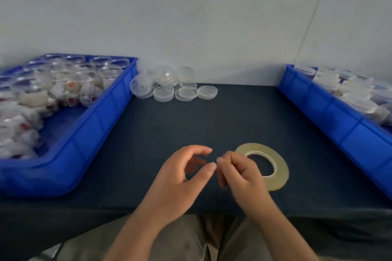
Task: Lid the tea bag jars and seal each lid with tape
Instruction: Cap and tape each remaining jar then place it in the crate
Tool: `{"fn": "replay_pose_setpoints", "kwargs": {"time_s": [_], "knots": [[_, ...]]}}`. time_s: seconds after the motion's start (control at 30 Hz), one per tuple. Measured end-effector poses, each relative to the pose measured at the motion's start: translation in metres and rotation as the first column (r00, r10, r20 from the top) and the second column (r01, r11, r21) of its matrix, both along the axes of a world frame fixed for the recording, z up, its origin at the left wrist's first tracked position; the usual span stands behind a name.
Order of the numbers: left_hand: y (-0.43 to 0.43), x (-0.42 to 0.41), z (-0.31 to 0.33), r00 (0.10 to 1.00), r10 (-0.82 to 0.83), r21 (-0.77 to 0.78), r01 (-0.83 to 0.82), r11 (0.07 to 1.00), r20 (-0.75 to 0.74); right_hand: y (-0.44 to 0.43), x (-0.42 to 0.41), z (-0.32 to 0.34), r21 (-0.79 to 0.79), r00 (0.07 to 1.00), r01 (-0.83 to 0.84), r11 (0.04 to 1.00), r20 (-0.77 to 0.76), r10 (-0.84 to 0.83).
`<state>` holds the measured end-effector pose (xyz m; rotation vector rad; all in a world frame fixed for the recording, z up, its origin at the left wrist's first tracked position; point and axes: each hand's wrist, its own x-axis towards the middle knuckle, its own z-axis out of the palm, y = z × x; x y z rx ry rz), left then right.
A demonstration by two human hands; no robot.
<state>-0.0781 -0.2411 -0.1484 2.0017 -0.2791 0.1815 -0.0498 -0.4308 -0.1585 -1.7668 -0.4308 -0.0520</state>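
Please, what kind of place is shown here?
Probably a small hand-packing station rather than a home kitchen: a blue tray crowded with clear jars holding tea bags, a pile of loose clear lids by the wall, and a tape roll on the dark table.

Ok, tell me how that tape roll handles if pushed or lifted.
The tape roll is a thin, wide ring, so probably light and stiff. Lying flat on the dark cloth, it should slide, not roll; on edge, likely topples.
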Motion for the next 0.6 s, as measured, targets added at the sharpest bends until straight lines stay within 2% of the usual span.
{"fn": "replay_pose_setpoints", "kwargs": {"time_s": [0.07, 0.13, 0.23, 0.3, 0.4, 0.5, 0.53, 0.6], "knots": [[0.004, 0.000, 0.007, 1.000, 0.020, 0.026, -0.020, 0.999, 0.019, 0.015, -0.002, -0.014, 0.046, 0.993, -0.047, 0.998, -0.109, 0.052], [0.013, 0.000, 0.015, 0.996, 0.069, 0.062, -0.072, 0.995, 0.051, 0.019, 0.002, -0.018, -0.027, 0.990, -0.062, 0.998, -0.132, 0.058], [0.042, 0.003, 0.032, 0.968, 0.224, 0.126, -0.238, 0.963, 0.110, 0.015, 0.009, -0.023, -0.088, 0.989, -0.060, 0.994, -0.141, 0.047], [0.072, 0.009, 0.046, 0.918, 0.360, 0.201, -0.388, 0.899, 0.165, 0.012, 0.010, -0.026, -0.082, 0.990, -0.050, 0.995, -0.137, 0.039], [0.126, 0.024, 0.074, 0.837, 0.515, 0.359, -0.545, 0.757, 0.184, 0.011, 0.011, -0.030, -0.057, 0.987, -0.041, 0.998, -0.158, 0.032], [0.190, 0.040, 0.105, 0.792, 0.594, 0.567, -0.557, 0.607, 0.141, 0.010, 0.014, -0.036, -0.011, 0.987, -0.030, 0.999, -0.159, 0.028], [0.213, 0.043, 0.115, 0.763, 0.635, 0.654, -0.541, 0.528, 0.119, 0.009, 0.015, -0.038, -0.008, 0.988, -0.027, 1.000, -0.153, 0.025], [0.257, 0.044, 0.128, 0.648, 0.757, 0.819, -0.478, 0.316, 0.086, 0.009, 0.017, -0.041, -0.031, 0.990, -0.014, 0.999, -0.142, 0.009]]}}
